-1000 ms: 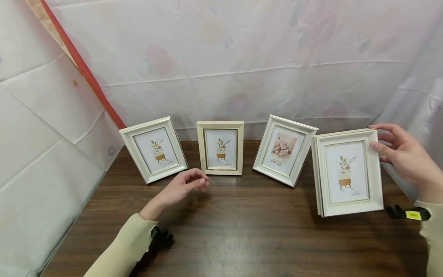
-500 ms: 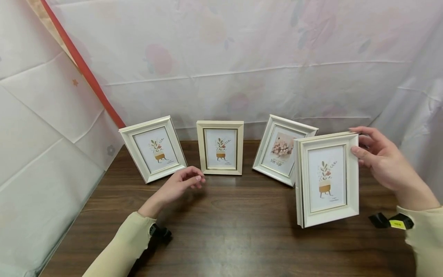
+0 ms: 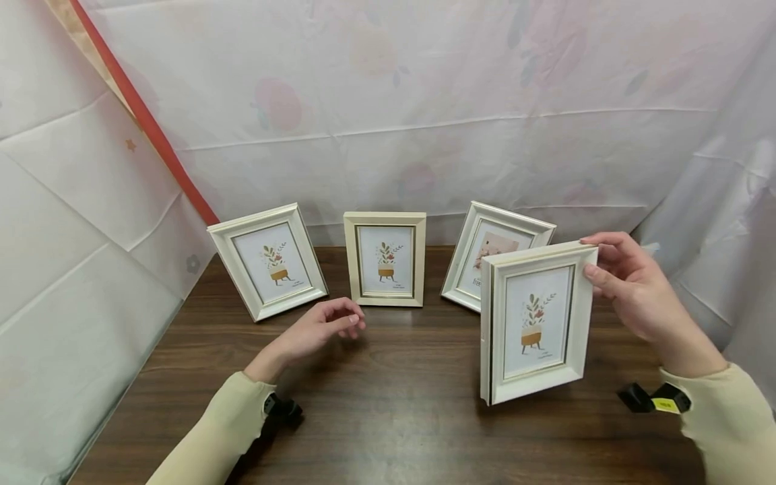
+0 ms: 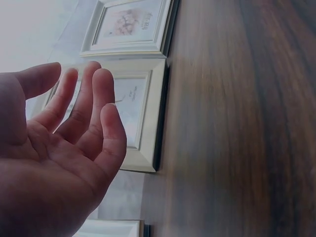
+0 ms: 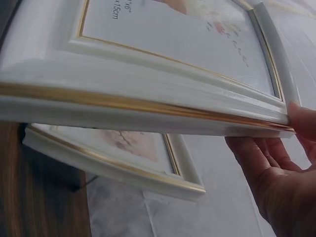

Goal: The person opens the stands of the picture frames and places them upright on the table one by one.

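My right hand point(image 3: 636, 296) pinches a white picture frame point(image 3: 497, 337) at its upper right corner, thumb on the front and fingers behind. The frame is tilted, and its print shows a potted plant. In the right wrist view, the held frame point(image 5: 148, 106) shows a gold line along its edge. Partly hidden behind it in the head view stands a white frame with a flower photo point(image 3: 457, 279). My left hand point(image 3: 315, 330) holds nothing, its fingers loosely bent, in front of a standing cream picture frame point(image 3: 388, 302). Left of that stands another white picture frame point(image 3: 239, 263).
Dark wood-grain table point(image 3: 394, 417) lies under the frames. Behind it hangs a pale patterned sheet point(image 3: 424, 81), with another sheet point(image 3: 73, 269) at the left and a red strip point(image 3: 145, 121) along the corner.
My right hand has carried the held frame leftward and nearer, turning it. It now covers much of the flower-photo frame. The left hand has hardly moved.
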Motion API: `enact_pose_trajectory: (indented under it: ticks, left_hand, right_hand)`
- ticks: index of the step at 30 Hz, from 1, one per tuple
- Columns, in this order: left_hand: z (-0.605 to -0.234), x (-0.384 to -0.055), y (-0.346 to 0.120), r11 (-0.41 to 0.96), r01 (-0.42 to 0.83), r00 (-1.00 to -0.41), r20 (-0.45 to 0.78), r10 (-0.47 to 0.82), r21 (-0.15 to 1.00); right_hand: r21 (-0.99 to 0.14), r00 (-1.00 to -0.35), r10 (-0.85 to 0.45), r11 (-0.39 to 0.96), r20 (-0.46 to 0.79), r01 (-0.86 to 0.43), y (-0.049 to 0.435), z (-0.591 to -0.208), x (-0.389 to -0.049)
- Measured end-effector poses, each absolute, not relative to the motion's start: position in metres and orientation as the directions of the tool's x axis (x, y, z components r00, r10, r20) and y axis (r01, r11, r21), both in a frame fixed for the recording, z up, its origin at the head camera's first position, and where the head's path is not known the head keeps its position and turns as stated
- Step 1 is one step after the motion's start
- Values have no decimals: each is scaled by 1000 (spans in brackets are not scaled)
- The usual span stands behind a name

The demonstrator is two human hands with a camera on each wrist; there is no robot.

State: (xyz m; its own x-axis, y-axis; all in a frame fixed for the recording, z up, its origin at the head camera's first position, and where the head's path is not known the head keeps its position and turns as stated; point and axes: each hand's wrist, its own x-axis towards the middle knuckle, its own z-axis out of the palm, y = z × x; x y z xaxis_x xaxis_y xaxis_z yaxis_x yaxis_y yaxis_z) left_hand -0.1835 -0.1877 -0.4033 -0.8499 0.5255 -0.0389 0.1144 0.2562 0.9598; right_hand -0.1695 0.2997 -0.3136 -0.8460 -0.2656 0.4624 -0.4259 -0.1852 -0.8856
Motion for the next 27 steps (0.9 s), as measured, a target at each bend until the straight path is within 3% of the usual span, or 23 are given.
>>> enact_pose_trajectory:
  ticks: [6,11,15,19,22,27]
  left_hand:
    - [-402,-182,-183,253,121,-825,-44,563,960]
    - [-399,-179,-177,247,115,-809,-54,586,962]
    - [-397,-177,-173,257,131,-793,-55,606,957]
    - [-395,-174,-167,264,152,-779,-49,625,952]
    - [-394,-171,-162,256,163,-761,-43,647,953]
    - [-391,-165,-148,225,215,-707,-7,707,950]
  right_hand:
    - [-863,-802,-327,-262,500,-431,290,-316,-170]
    - [-802,-740,-366,-456,565,-386,279,-321,-174]
    - [-701,-665,-410,-669,625,-247,273,-327,-179]
    - [-656,-614,-468,-747,636,-110,270,-329,-180]
    - [-647,-626,-479,-761,616,-54,268,-328,-178]
    - [-638,-725,-478,-767,496,69,265,-327,-174]
